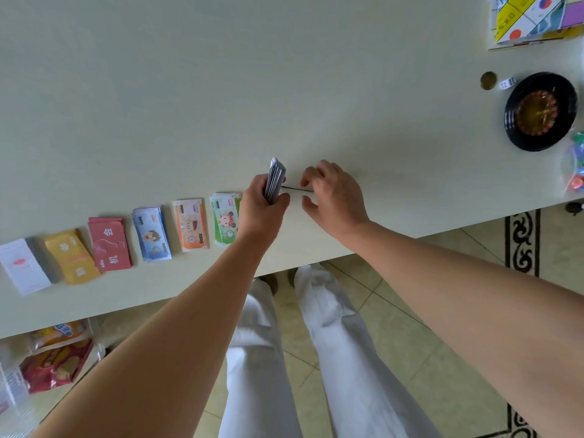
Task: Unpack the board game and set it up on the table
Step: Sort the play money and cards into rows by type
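Note:
My left hand [264,205] grips a thick stack of cards [275,178] upright on its edge above the pale table [221,90]. A thin dark rubber band [297,188] stretches from the stack to my right hand [331,197], whose fingers pinch it. Left of my hands, piles lie in a row near the table's front edge: green notes [225,218], orange notes [190,224], blue notes [151,233], red cards [109,245], yellow cards [72,256] and white cards [23,265].
At the far right sit a black roulette wheel [538,110], a white die [507,82] and a brown token [488,80]. The folded game board [534,17] lies in the top right corner. A bag of coloured pieces [575,165] is at the right edge. Snack bags [55,358] sit under the table.

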Available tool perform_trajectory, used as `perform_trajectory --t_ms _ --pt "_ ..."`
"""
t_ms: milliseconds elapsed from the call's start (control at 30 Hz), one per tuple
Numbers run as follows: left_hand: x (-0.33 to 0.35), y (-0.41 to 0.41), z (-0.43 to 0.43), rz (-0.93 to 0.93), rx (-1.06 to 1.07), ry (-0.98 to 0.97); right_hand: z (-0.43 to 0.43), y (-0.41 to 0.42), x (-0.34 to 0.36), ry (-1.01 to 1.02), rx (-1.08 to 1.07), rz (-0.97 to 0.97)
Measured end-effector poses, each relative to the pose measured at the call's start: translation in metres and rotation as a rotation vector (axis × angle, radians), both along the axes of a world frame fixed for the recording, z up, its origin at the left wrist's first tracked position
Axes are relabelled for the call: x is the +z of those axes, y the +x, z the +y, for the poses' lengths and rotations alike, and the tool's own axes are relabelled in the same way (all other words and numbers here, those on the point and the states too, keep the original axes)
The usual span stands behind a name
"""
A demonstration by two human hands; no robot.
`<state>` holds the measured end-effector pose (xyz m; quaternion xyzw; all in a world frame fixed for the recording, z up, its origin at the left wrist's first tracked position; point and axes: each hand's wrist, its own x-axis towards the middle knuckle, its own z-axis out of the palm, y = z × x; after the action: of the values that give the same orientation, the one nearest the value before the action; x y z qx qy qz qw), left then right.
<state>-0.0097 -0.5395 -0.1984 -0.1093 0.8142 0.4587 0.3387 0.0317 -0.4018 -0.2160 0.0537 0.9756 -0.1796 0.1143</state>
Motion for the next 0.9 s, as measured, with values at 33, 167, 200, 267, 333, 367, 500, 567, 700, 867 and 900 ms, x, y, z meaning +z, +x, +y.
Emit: perform_trajectory --t_ms 33,167,200,267,333,367,500,567,700,867,900 --pt "0.000 0.000 0.000 0.002 0.000 -0.004 0.005 0.004 0.001 0.000 -0.020 -0.026" --pt "0.000 0.000 0.000 -0.007 -0.017 -0.007 0.016 0.014 0.002 -0.043 -0.108 -0.130" --pt "0.000 0.001 0.000 -0.015 -0.018 -0.002 0.016 0.014 0.003 -0.070 -0.101 -0.143" --pt "-0.001 0.002 0.003 -0.030 -0.008 0.014 0.011 0.013 0.003 -0.110 -0.074 -0.153" --pt "-0.001 0.003 0.006 -0.042 0.007 0.027 0.006 0.011 0.001 -0.119 -0.081 -0.145" --pt "-0.001 0.003 0.007 -0.048 0.015 0.029 0.004 0.010 0.000 -0.117 -0.091 -0.141" --pt "0.002 -0.001 0.006 -0.084 0.094 0.065 0.005 0.007 -0.002 -0.089 -0.091 -0.160" --pt "0.004 -0.004 0.004 -0.096 0.160 0.073 0.008 0.005 -0.003 -0.178 -0.137 -0.175" --pt "0.012 -0.008 0.000 -0.144 0.290 0.095 0.006 -0.007 0.009 -0.702 -0.451 -0.396" --pt "0.023 -0.010 -0.003 -0.238 0.361 0.121 -0.013 -0.016 0.034 -1.164 -0.618 -0.691" --pt "0.024 -0.010 -0.005 -0.242 0.373 0.111 -0.017 -0.017 0.035 -1.173 -0.621 -0.721"
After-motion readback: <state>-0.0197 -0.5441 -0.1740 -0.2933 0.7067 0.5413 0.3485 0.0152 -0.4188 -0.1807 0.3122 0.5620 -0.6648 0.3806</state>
